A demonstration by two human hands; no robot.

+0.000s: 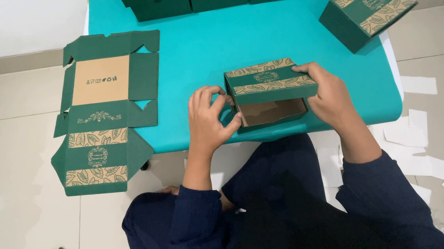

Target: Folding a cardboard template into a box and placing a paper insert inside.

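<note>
Left hand (208,119) curled, fingertips pinching left end of half-folded green box (271,93); right hand (328,94) clasping right end, both forearms angled inward.

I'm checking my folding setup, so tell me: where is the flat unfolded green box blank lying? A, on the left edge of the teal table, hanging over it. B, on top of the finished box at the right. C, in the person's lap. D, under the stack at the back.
A: the flat green blank lies spread over the left edge of the teal table, partly overhanging the floor.
</note>
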